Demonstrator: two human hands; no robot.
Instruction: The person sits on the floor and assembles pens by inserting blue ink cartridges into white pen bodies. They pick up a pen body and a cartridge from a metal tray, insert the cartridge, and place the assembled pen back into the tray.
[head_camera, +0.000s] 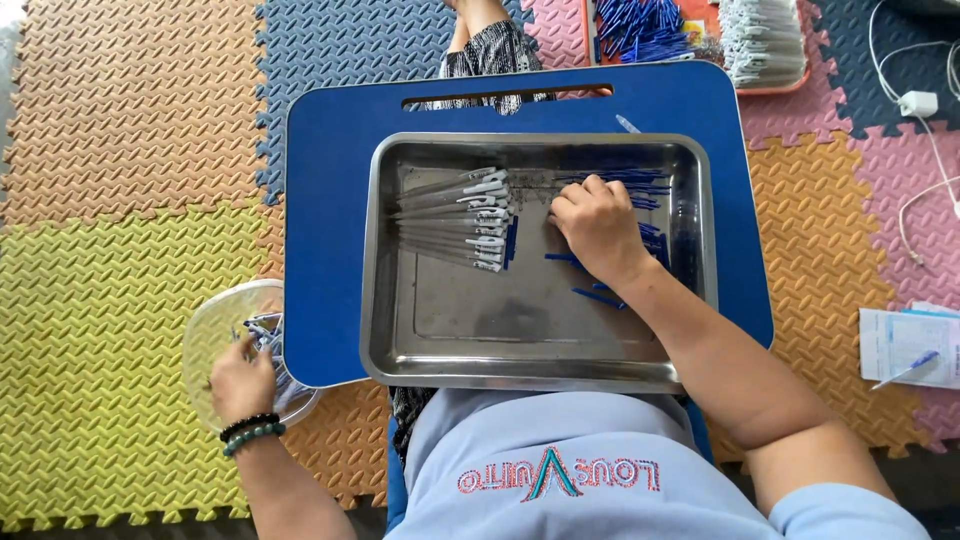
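**Both hands in the parts, one at the bowl, one in the tray**

Your pale blue shirt (560, 470) filled the near edge of the view, and just beyond it the steel tray (540, 355) sat on the blue lap table (330, 200) across your legs. That kept both stocks of parts within easy reach.

Your left hand (240, 380) reached down to the near left, off the table, into the clear plastic bowl (215, 320) on the foam floor mat (110, 300). Its fingers were curled in among the small blue and clear pieces; whether they had closed on one, you could not tell from here. The wrist, with its bead bracelets (250, 432), was bent back towards you.

Your right hand (598, 228) lay palm down in the far right of the tray, forearm running diagonally across the near right corner. Its fingers were bunched over the loose blue refills (640, 190), the grip nearly closed, though what it pinched was hidden beneath the knuckles. Left of it, the clear pen barrels (455, 220) lay side by side, clips towards your hand, seemingly sorted for quick pick-up.
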